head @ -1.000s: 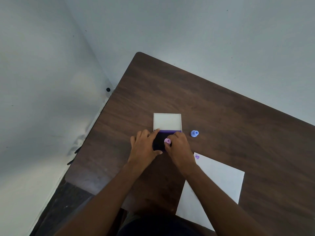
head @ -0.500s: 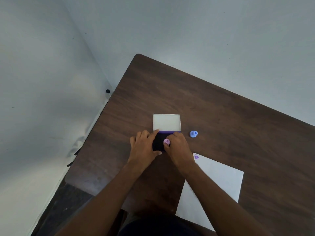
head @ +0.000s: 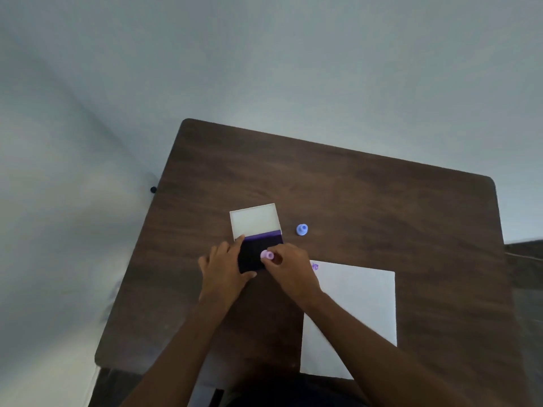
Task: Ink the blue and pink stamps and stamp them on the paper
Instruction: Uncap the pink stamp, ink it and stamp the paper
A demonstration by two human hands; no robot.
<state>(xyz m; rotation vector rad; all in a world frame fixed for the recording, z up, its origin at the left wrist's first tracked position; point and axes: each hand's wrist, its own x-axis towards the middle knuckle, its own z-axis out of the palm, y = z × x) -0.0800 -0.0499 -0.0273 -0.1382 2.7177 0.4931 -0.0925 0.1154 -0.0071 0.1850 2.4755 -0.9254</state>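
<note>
An open ink pad [head: 252, 254] with a dark purple surface lies on the brown table, its white lid [head: 254, 220] folded back behind it. My right hand [head: 289, 268] pinches the pink stamp [head: 267, 255] and holds it down on the pad. My left hand [head: 224, 270] rests on the pad's left edge, index finger along one side and thumb at the near corner. The blue stamp [head: 301, 229] stands alone to the right of the lid. The white paper [head: 361, 304] lies to the right, with one purple print [head: 315, 266] at its top left corner.
The table [head: 382, 207] is dark brown wood with rounded corners, set against grey walls at the back and left. A small black knob [head: 153, 189] sits on the left wall by the table edge.
The camera has swung so the table looks squarer and more of its right side shows. Both hands stay at the ink pad with the pink stamp on it.
</note>
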